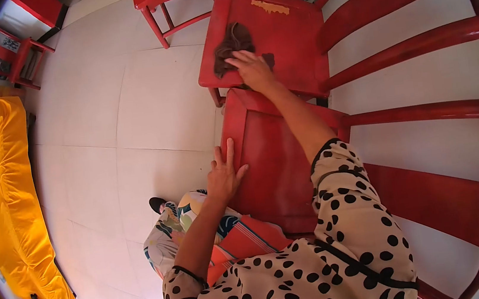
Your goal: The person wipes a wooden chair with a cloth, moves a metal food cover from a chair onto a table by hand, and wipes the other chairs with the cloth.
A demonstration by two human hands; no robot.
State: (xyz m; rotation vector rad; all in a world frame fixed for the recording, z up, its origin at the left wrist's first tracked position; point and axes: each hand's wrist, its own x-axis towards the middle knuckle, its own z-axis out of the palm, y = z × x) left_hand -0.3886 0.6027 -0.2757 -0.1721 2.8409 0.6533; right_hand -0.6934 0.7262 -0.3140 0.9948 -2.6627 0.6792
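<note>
A big red chair is close by, with another red chair just past it. The left grip rests on the near chair's edge, fingers spread. The right grip is over the far seat. A crumpled brown cloth lies there, just ahead, under its fingertips (I can't tell if they pinch it).
</note>
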